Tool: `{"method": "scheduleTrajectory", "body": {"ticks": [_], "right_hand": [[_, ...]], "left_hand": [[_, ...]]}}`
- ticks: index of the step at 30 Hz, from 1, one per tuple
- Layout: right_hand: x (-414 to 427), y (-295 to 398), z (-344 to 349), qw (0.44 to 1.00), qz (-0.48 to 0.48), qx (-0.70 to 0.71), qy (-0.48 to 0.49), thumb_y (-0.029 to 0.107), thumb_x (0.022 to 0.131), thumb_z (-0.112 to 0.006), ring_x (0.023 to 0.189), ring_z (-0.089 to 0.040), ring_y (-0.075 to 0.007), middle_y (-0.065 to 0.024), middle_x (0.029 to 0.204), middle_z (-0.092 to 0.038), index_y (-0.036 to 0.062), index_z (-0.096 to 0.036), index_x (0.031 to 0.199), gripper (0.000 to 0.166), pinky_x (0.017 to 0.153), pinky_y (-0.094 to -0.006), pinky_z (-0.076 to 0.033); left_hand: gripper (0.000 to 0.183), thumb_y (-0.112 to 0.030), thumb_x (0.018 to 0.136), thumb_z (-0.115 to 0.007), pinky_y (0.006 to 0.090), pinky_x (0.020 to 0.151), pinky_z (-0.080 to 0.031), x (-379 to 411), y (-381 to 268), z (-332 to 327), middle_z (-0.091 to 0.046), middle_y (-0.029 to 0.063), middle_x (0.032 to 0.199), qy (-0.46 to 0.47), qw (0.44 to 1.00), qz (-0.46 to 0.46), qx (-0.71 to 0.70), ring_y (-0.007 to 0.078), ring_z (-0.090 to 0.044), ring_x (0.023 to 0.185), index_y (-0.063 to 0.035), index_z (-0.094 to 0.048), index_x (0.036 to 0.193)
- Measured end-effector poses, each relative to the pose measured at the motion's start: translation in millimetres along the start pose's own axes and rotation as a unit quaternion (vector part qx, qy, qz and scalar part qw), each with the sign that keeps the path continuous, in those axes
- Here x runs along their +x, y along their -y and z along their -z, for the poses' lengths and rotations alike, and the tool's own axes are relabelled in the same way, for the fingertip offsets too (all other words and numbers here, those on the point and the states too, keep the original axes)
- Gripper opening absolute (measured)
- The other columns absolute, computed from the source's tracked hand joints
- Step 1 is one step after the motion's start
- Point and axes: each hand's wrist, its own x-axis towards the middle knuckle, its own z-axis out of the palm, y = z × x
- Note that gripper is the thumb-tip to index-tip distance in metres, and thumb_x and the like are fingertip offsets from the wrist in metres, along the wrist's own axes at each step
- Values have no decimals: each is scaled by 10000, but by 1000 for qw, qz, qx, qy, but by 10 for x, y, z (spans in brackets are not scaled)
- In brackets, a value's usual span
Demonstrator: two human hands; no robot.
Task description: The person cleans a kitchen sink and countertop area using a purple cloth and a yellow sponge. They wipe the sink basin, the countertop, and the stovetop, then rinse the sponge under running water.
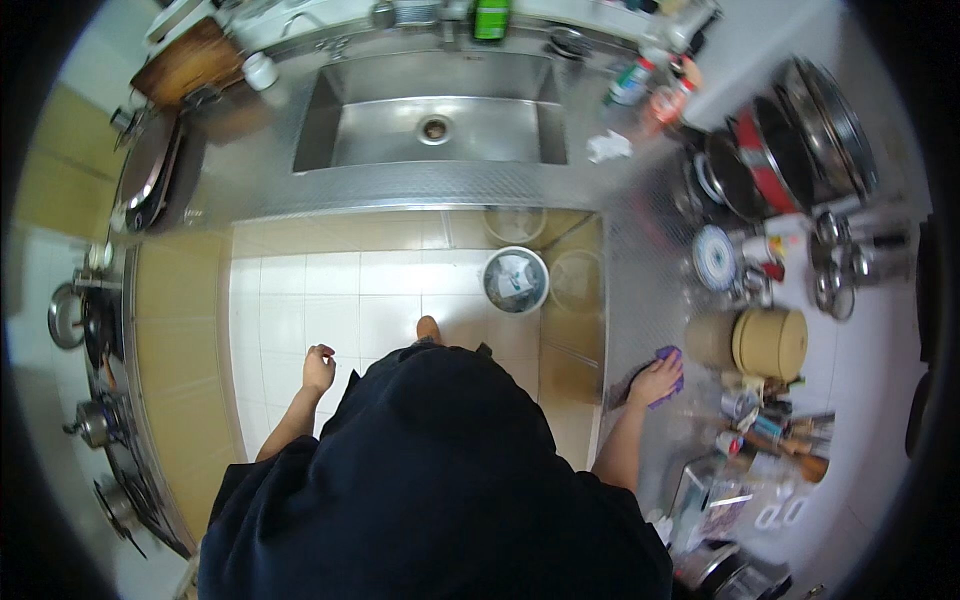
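Note:
A purple cloth (679, 380) lies under my right hand (656, 377), pressed flat on the stainless steel countertop (637, 285) at the right. My left hand (319, 369) hangs over the tiled floor at the left, its fingers slightly curled, with nothing seen in it. Just beyond the cloth stands a tan lidded canister (780, 345), and a white plate with a blue pattern (714, 258) leans upright farther along the same counter.
Ahead is a steel sink (442, 135) with a drain. A lined waste bin (516, 280) stands on the floor by the right cabinet. Pots (757, 157), a glass container (712, 502) and utensils crowd the right counter's wall side. A stove with pans (101, 326) lines the left.

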Motion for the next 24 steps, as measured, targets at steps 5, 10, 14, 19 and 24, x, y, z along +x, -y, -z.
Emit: {"method": "scheduleTrajectory", "body": {"ticks": [5, 10, 14, 19, 24], "right_hand": [[896, 1151, -381, 985, 147, 88, -9, 102, 867, -471, 1205, -395, -368, -183, 1315, -427, 78, -445, 1283, 418, 1005, -424, -316], [1215, 2890, -703, 921, 323, 217, 4, 30, 832, -482, 1198, -403, -384, -199, 1289, -450, 48, -475, 1249, 417, 1014, -434, -311], [491, 4268, -434, 800, 510, 316, 10, 63, 831, -458, 1185, -407, -423, -230, 1265, -463, 26, -470, 1251, 422, 1006, -462, -308], [-663, 5390, 137, 732, 641, 180, 144, 139, 843, -448, 1265, -318, -372, -180, 1374, -345, 45, -395, 1298, 467, 996, -515, -284], [-1276, 6210, 488, 569, 782, 157, 202, 158, 831, -484, 1288, -279, -353, -172, 1399, -304, 50, -368, 1315, 509, 1004, -533, -261]], "left_hand": [[129, -8, 710, -547, 367, 741, -489, -340, 462, 506, -588, 181, 868, 1, 989, 130, 65, 308, -589, 804, -18, -616, 819], [128, -10, 760, -511, 342, 509, -504, -675, 1355, 566, -597, 159, 775, -100, 967, 236, 6, 223, -607, 552, 18, -598, 849], [143, -5, 770, -489, 334, 463, -496, -1082, 1449, 321, -605, 147, 724, -140, 941, 310, -7, 207, -599, 498, 28, -594, 862], [187, -83, 730, -499, 394, 783, -486, -1306, 720, -116, -619, 210, 887, -94, 873, 462, -124, 345, -594, 851, -20, -646, 825], [202, -87, 725, -486, 389, 801, -481, -1194, 0, -172, -623, 214, 883, -64, 881, 454, -115, 342, -587, 877, -25, -655, 817]]}}
